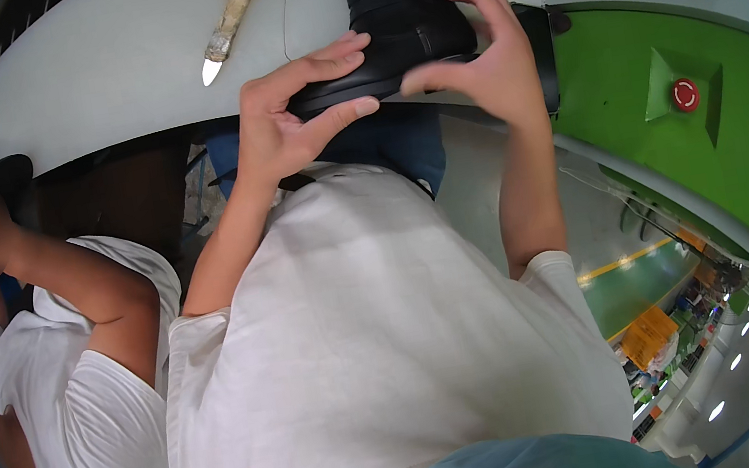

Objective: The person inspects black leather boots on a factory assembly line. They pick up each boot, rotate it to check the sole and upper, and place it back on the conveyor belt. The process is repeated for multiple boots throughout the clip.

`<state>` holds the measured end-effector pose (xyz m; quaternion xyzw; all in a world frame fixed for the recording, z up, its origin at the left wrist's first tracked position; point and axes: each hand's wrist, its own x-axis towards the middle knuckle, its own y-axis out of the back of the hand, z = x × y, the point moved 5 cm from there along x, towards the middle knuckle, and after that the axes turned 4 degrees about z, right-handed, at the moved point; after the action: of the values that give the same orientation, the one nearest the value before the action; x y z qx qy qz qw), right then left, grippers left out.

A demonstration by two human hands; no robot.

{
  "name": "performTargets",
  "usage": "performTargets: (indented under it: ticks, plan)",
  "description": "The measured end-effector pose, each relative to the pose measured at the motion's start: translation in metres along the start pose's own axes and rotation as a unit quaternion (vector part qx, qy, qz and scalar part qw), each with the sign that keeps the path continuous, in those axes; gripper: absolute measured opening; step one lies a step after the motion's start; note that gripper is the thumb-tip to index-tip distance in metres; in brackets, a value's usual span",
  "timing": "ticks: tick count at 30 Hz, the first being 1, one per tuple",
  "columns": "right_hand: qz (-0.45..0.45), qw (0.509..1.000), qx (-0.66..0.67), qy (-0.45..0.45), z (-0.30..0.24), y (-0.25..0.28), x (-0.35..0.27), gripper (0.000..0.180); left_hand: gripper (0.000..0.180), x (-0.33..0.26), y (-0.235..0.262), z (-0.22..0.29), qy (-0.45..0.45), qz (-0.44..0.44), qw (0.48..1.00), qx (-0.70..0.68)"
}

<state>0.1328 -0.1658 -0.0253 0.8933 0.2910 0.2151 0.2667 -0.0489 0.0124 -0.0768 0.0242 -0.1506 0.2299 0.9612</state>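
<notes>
A black leather boot [402,31] with a small buckle strap lies at the near edge of the pale table [108,70], its sole side toward me and its shaft pointing away. My left hand [292,101] is around the toe end, fingers over the upper and thumb along the sole. Around the heel end is my right hand [503,55], slightly blurred. Its fingertips meet the back of the boot, and the thumb is by the sole. Left of the boot lies a stick [235,13] wrapped in tan material with a white pointed tip.
A thin thread or wire [286,5] runs between stick and boot. On the right stands a green machine housing [633,147] with a red push button [686,94]. At my left, close by, a person in a white shirt [76,375] has blurred hands near a dark object.
</notes>
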Motion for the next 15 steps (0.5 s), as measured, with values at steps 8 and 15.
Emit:
performTargets:
  ticks: [8,15]
  plan:
    - [-0.053,0.960,0.173,-0.215,0.057,-0.015,0.004,0.097,0.042,0.005,0.005,0.000,-0.002,-0.068,0.998,-0.001]
    - [0.091,0.987,0.128,-0.035,-0.056,0.050,0.001,0.073,0.039,0.002,-0.009,0.045,-0.093,-0.045,0.993,0.054]
